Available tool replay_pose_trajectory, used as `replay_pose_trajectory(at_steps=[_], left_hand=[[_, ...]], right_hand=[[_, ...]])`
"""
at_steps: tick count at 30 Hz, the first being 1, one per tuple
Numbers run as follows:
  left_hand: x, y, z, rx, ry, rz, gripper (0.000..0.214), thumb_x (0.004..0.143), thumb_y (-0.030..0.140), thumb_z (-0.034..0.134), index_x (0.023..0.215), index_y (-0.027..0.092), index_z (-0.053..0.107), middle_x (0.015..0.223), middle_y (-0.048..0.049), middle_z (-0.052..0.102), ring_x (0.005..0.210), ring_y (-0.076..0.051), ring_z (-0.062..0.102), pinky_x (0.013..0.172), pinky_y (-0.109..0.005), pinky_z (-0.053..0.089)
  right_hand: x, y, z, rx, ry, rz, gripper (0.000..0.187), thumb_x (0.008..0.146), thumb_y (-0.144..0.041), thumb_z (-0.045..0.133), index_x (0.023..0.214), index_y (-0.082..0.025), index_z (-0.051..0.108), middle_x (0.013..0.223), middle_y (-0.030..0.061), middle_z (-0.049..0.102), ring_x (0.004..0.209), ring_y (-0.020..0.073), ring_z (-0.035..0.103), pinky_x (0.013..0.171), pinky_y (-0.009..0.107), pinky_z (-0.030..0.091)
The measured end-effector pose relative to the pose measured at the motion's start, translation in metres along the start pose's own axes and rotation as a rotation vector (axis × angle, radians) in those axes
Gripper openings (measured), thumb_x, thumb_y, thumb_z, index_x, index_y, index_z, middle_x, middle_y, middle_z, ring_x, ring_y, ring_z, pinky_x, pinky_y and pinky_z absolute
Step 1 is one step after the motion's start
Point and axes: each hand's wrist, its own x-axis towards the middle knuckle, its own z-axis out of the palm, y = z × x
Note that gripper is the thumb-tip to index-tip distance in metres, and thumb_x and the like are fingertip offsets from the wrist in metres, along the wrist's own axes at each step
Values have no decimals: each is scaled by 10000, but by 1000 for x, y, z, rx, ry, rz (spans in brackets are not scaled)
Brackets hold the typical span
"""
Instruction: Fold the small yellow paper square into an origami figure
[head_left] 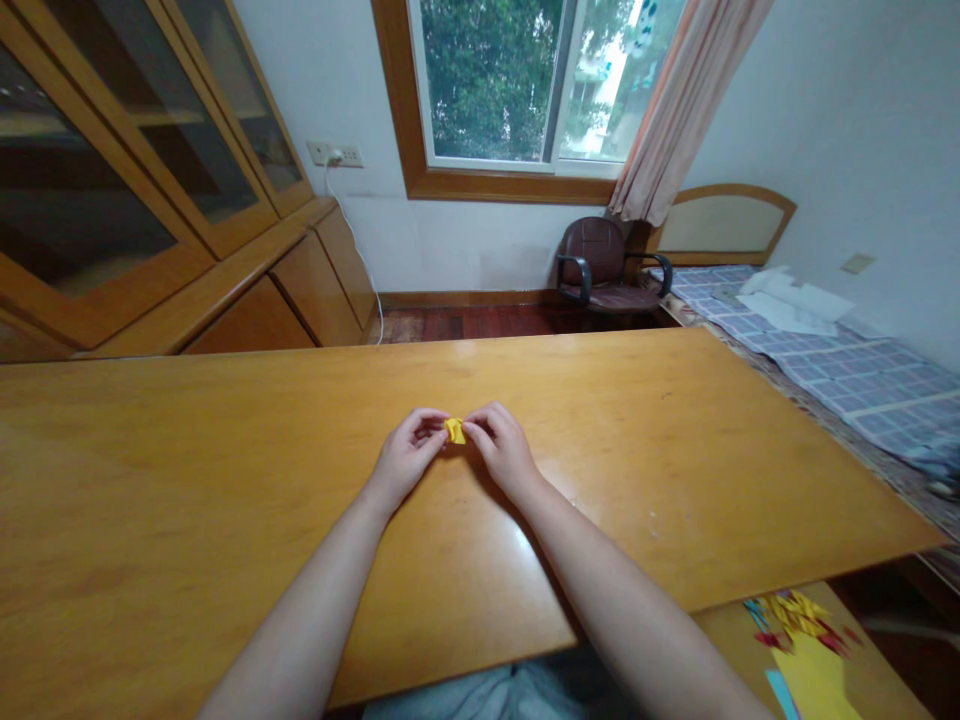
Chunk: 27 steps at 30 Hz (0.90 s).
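Note:
A small folded piece of yellow paper (455,431) is pinched between my two hands, just above the middle of the wooden table (225,480). My left hand (409,450) grips its left edge with thumb and fingertips. On the other side, my right hand (504,447) pinches the right edge the same way. The paper looks creased, but its exact folded shape is too small to make out.
At the lower right, a lower surface holds a pile of yellow folded paper pieces (799,612) and a yellow sheet (814,680). Beyond the table stand a brown armchair (600,255), a bed (840,370) and a glass-door cabinet (202,250).

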Motion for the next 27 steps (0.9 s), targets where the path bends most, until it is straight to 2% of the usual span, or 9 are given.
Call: replay_pose_trajectory(at_steps=[6,11,15,23,27], left_hand=[[0,-3,-1,59,49,72,223,780,312,663,961,199,600,919,-9,623,818,-150,628,779,-298,540],[-1,-3,0,101,17,102,176,794,289,647,942,203,606,905,-7,620,828,-147,623,773,-286,542],[-2,-4,0,81,53,105,249,814,304,620,1047,222,588,990,-21,608,853,-154,623,742,-287,558],[-3,1,-1,119,42,128,150,834,300,592,953,209,597,955,-22,577,811,-152,608,721,-278,552],[-2,2,-1,228,42,193,71,839,257,577,891,208,581,893,-10,576,800,-147,590,724,-260,515]], right_hand=[[0,1,0,-3,-2,3,78,903,-195,579,863,-195,646,854,33,632,840,164,586,776,284,468],[-1,0,-1,-23,-8,-12,67,895,-201,592,901,-196,659,880,43,645,865,171,598,783,292,481],[-1,1,-1,-23,15,-28,95,904,-205,578,938,-200,666,905,50,651,878,172,605,794,301,490],[-1,0,-1,0,27,-25,104,880,-170,593,933,-206,676,895,51,641,858,174,603,786,311,505],[0,-2,-1,21,23,-11,100,869,-156,603,892,-208,685,888,46,613,856,170,598,782,305,509]])
